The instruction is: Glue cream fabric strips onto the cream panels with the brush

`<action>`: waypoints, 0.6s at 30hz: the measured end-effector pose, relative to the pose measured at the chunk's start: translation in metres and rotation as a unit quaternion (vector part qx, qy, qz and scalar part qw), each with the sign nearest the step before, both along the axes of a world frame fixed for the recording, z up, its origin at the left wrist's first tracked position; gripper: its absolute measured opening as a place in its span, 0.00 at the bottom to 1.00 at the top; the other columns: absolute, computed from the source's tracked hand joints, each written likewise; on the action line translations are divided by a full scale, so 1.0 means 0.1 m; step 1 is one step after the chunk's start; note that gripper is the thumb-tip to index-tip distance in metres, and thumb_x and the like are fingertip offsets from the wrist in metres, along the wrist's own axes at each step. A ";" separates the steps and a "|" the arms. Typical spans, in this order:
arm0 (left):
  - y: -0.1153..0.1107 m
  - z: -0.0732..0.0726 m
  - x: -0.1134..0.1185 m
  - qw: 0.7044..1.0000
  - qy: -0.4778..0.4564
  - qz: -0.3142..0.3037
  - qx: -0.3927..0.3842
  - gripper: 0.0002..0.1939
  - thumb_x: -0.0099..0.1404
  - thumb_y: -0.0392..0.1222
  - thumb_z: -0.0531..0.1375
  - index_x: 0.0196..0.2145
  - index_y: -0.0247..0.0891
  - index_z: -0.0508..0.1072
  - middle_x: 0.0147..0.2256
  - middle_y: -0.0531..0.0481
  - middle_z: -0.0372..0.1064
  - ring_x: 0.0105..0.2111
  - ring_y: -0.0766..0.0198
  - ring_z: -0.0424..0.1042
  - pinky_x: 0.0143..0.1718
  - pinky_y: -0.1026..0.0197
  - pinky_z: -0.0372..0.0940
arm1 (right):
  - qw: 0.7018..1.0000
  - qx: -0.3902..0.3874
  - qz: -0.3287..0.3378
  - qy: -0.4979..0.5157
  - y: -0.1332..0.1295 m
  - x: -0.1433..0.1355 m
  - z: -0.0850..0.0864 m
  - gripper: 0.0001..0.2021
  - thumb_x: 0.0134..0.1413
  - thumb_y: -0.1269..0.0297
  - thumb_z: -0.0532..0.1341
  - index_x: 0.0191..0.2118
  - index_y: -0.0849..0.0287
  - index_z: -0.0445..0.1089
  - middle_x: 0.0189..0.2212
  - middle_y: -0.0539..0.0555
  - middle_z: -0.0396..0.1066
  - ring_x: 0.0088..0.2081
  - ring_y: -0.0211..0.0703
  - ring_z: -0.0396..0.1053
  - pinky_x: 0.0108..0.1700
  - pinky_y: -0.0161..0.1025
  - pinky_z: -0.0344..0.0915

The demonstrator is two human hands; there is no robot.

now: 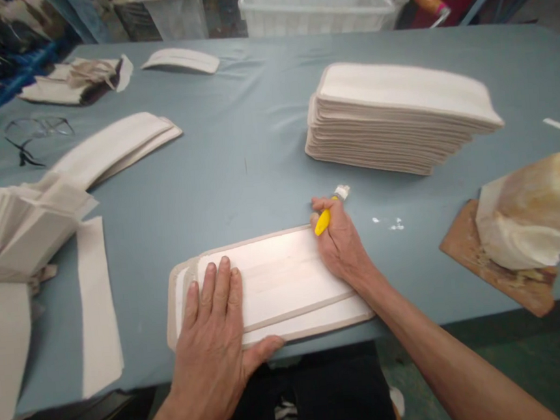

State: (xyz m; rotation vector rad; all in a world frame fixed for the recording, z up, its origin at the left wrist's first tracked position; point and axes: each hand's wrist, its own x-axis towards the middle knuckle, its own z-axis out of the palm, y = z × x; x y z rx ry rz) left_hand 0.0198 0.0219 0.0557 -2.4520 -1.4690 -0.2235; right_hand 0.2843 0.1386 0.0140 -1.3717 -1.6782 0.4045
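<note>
Two long white panels with rounded corners and beige edges lie overlapped at the table's near edge; the upper panel (276, 279) sits askew on the lower panel (314, 324). My left hand (216, 326) rests flat on their left end, fingers stretched out and thumb at the near edge. At the right end, my right hand (336, 241) is closed round a yellow-handled brush (324, 220), its whitish bristle tip pointing away from me. The side of that hand rests on the upper panel. Beyond it stands a tall stack of similar panels (390, 118).
A cut-open plastic jug (530, 214) stands on a brown board (463, 233) at right, near white drips. Left are a tied bundle of beige strips (1, 273), a loose strip (97, 304), curved panels (112, 146) and eyeglasses (40, 128). A white bin (316, 11) stands behind the table.
</note>
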 end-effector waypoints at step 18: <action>0.05 0.07 0.95 0.991 -0.074 -0.096 -0.059 0.59 0.60 0.84 0.56 0.69 0.31 0.64 0.71 0.37 0.61 0.71 0.37 0.61 0.69 0.40 0.62 | 1.000 -0.012 -0.003 0.008 -0.02 -0.01 0.07 0.11 0.72 0.57 0.53 0.54 0.54 0.62 0.54 0.64 0.74 0.58 0.58 0.71 0.63 0.57 0.64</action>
